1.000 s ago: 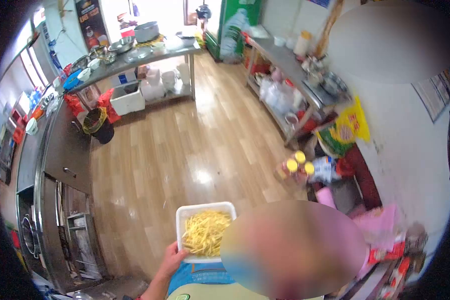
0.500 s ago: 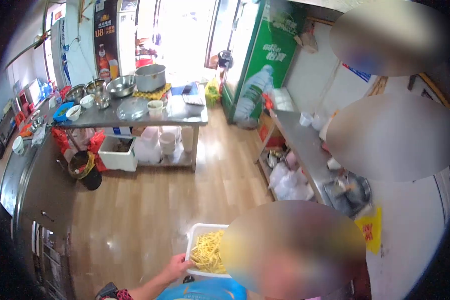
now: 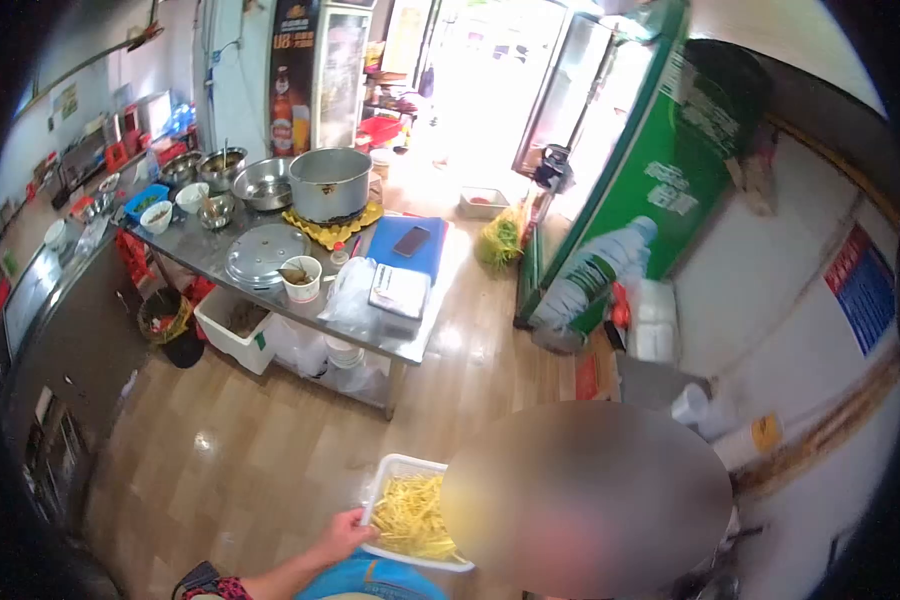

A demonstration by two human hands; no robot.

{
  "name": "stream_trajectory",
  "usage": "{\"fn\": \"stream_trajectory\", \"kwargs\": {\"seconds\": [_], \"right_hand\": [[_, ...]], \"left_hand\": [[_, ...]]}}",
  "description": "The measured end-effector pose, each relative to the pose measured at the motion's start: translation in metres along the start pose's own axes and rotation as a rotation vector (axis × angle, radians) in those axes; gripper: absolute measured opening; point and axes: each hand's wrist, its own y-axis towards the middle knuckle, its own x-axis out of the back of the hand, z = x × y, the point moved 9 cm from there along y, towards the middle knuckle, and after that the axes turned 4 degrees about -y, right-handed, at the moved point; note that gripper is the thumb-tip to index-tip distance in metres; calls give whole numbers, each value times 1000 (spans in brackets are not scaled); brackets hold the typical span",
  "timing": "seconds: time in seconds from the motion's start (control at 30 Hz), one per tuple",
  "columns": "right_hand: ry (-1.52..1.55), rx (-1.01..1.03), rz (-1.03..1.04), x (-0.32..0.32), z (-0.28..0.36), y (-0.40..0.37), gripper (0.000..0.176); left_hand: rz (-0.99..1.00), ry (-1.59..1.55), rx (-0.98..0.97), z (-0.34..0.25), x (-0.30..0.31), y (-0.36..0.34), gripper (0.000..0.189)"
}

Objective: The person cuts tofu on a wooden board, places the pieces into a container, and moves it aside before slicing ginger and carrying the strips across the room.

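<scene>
At the bottom centre of the head view is a white plastic basin [image 3: 394, 463], heaped with thin yellow strips [image 3: 410, 515] that look like cut potato. My left hand [image 3: 346, 534] grips its left edge, fingers closed around the rim. A patterned pink-and-black cuff [image 3: 232, 588] shows at the wrist, beside blue cloth [image 3: 375, 578] below the basin. The basin's right side disappears behind a large blurred patch. My right hand cannot be seen; that patch covers the area where it might be.
Ahead stands a steel table [image 3: 320, 318] bearing a large pot [image 3: 331, 187], bowls, a lid [image 3: 267, 255] and a phone [image 3: 411, 241]. A bin [image 3: 175, 330] is at the left. A green fridge [image 3: 620, 200] and a bag of greens [image 3: 501, 238] stand near the bright doorway.
My view has turned to the right and moved nearer the steel table and green fridge. The basin stays in my left hand, now slightly tilted in the picture.
</scene>
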Motion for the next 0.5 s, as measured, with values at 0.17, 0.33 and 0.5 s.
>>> {"fn": "stream_trajectory", "kwargs": {"seconds": [0.17, 0.33, 0.5], "right_hand": [[-54, 198, 131, -79, 32, 171, 5], [-59, 43, 16, -52, -1, 317, 7], [-172, -246, -182, 7, -35, 446, 10]], "left_hand": [[-61, -33, 47, -43, -34, 132, 32], [-8, -26, 17, -115, -90, 299, 33], [26, -200, 54, -159, -131, 449, 34]]}}
